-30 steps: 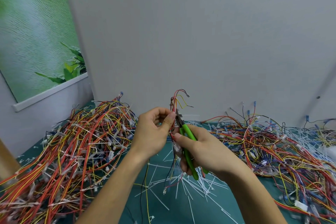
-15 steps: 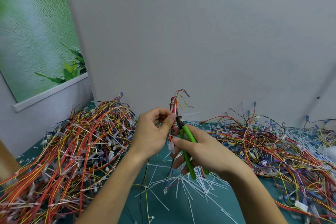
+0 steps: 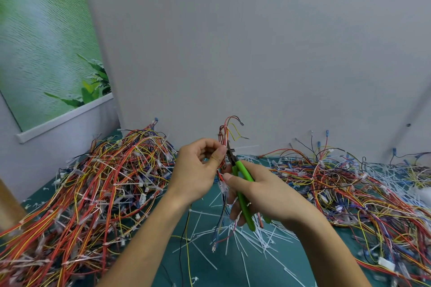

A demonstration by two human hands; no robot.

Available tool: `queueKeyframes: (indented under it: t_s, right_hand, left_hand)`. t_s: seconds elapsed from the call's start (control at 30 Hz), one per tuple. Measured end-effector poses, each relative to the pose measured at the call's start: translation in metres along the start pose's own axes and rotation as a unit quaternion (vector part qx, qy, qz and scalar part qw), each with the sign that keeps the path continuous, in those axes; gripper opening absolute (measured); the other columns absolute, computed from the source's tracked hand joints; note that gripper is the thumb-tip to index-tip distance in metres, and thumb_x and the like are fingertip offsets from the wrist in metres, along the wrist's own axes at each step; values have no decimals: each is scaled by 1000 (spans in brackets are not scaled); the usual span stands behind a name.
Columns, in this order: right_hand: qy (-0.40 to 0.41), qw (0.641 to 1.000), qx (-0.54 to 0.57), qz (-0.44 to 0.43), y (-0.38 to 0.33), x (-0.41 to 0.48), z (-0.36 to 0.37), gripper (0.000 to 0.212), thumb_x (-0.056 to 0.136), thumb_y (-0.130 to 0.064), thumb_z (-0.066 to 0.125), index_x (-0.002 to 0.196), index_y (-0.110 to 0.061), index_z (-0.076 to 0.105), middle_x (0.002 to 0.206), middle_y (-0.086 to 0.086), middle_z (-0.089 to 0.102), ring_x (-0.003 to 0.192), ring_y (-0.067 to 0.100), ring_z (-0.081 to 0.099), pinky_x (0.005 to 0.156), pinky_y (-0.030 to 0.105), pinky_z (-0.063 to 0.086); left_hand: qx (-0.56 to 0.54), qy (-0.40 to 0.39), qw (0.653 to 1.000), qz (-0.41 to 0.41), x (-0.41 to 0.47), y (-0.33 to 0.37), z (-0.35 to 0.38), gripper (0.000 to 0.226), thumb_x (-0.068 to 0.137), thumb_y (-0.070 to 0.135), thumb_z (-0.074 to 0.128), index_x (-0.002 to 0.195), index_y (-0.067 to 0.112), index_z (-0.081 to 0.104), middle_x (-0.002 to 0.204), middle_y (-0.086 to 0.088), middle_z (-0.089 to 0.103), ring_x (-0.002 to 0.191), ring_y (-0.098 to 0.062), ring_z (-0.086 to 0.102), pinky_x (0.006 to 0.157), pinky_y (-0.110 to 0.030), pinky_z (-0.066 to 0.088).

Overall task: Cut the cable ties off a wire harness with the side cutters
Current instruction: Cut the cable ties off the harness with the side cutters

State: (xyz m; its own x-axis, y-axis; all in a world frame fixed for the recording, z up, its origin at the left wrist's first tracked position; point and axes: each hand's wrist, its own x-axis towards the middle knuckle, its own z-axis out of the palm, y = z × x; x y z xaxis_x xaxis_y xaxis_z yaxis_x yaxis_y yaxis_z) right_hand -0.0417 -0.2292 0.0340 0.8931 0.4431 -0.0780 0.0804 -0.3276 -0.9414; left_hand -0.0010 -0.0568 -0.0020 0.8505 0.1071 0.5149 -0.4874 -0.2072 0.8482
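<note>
At your far left, a picture of green leaves [image 3: 46, 53] hung on the wall, and below it a big heap of tied harnesses [image 3: 93, 193] lay on the green mat [image 3: 205, 207]. Your left hand [image 3: 198, 170] was raised above the mat, its fingers curled and the thumb pressed toward them, pinching the wire harness [image 3: 224, 140]. That harness stood upright between your two hands, its loose ends fanned out above your fingers and its lower wires hanging toward the mat. Just right of your thumb, the dark nose of the side cutters [image 3: 240, 191] met the bundle, where a white cable tie [image 3: 245, 147] stuck out to the right. Whether the blades were closed could not be told. Your right hand [image 3: 268, 196] gripped the green handles, fingers curled round them. Cut white ties [image 3: 247, 247] lay scattered on the mat beneath both hands. Farther right spread a second tangle of wires [image 3: 349, 189].
</note>
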Motion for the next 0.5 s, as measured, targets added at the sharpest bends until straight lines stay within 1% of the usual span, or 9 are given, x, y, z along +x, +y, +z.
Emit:
queueKeyframes:
  t_s: [0.07,0.13,0.2,0.27,0.33,0.43,0.5]
  right_hand:
    - [-7,1000,5,11,-2,-1,0,22,105,-31,57,110,-9,53,85,11,67,69,34,72,69,53,62]
    - [-8,1000,3,12,-2,-1,0,22,105,-31,57,109,-10,53,88,12,68,70,33,72,70,53,62]
    - [-6,1000,-3,7,0,-1,0,22,105,-30,56,110,-10,53,83,9,69,65,32,71,67,52,62]
    - [1,1000,-10,-3,2,0,0,20,106,-30,55,108,-10,53,74,4,68,58,30,68,60,48,59]
    - [14,1000,-20,-14,4,1,1,18,106,-29,54,106,-11,54,68,4,66,53,29,63,53,43,55]
    - [20,999,-32,-19,5,2,-1,17,108,-27,51,108,-11,54,64,4,62,48,28,58,49,37,50]
    - [13,1000,-15,-15,4,1,-3,18,108,-25,50,112,-8,54,63,5,61,46,25,57,46,34,50]
  left_hand:
    - [9,-6,1000,0,0,0,-1,13,92,22,73,86,33,71,84,13,73,80,-3,68,75,-15,53]
    - [14,-8,1000,-1,-1,1,-1,13,93,23,72,86,33,70,85,13,73,81,-4,68,75,-16,54]
    - [20,-10,1000,0,-1,2,-1,12,93,23,72,87,33,69,85,13,73,82,-5,68,76,-18,55]
    - [32,-12,999,6,-2,3,-1,12,93,24,71,87,33,69,86,14,73,82,-5,68,76,-19,55]
    - [40,-13,999,11,-2,4,-1,11,94,25,70,88,34,68,87,14,72,84,-6,68,77,-20,55]
    - [42,-13,999,19,-3,6,-2,10,95,25,69,89,33,67,87,13,72,82,-6,68,73,-18,55]
    - [45,-11,999,26,-4,8,-2,11,95,24,69,89,33,67,86,12,71,78,-4,67,69,-16,53]
